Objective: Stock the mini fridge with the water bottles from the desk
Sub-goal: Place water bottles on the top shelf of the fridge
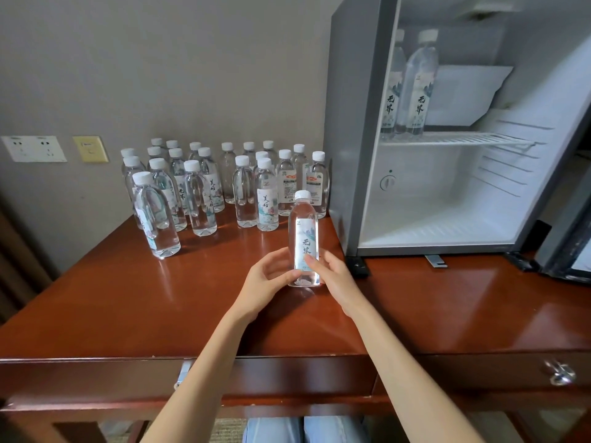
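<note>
The head view looks down on a glossy brown desk (128,298) set against a beige wall (160,59). A clear water bottle (304,241) with a white cap stands upright near the middle of the desk, just in front of the open fridge (447,155), and both hands are on its lower half. The left hand (268,282) wraps the bottle's left side, fingers curled around it; the right hand (332,276) holds the right side, its thumb pressed on the label. Whether the bottle's base touches the desk or sits just above it cannot be told.

Behind it, toward the wall, a crowd of similar capped bottles (224,183) stands upright in loose rows (labels differ among them, some face away). Inside the fridge, a bottle on the wire shelf (417,87) stands at the shelf's left end, with what looks like its reflection or a 2nd bottle beside it. The compartment below the shelf holds no bottles. The fridge door (569,219) hangs open at the right. On the wall to the left sit a white socket plate (33,148) and a yellowish switch plate (90,149).
</note>
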The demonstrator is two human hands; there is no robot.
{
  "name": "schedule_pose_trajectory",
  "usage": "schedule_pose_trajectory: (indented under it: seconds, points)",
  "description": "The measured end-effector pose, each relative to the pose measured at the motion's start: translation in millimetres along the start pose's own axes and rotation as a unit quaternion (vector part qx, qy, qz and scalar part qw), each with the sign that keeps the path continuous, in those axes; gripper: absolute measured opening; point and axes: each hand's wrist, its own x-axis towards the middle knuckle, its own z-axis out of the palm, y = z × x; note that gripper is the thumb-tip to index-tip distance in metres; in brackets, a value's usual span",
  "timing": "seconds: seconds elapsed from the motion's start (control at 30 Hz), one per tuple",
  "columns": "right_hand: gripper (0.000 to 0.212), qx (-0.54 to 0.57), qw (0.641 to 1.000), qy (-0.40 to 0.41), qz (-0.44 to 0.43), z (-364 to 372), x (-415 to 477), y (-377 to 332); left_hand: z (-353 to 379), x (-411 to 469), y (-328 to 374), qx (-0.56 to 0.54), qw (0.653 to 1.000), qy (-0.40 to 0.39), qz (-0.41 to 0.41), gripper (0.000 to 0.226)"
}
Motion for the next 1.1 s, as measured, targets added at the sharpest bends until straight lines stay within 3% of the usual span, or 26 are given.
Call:
schedule_pose_trajectory:
  seconds: [0.47, 0.57, 0.9, 1.1]
  points:
    - [0.036, 0.016, 1.0, -0.013, 0.007, -14.3, -24.0, -7.5, 18.7, -18.0, -1.0, 0.016, 1.0, -0.002, 0.002, 0.068]
    - [0.045, 0.032, 0.999, -0.012, 0.021, -26.0, -36.3, -10.4, 30.9, -25.9, -2.2, 0.016, 1.0, -0.011, 0.012, 0.069]
    - [0.052, 0.048, 0.998, 0.042, -0.001, -97.3, -73.4, -18.8, 113.0, -28.8, 3.0, 0.0, 0.998, -0.059, 0.029, 0.066]
    - [0.041, 0.062, 0.994, 0.085, -0.008, -138.9, -83.7, -18.3, 160.3, -16.5, 2.7, -0.011, 0.995, -0.09, 0.029, 0.065]
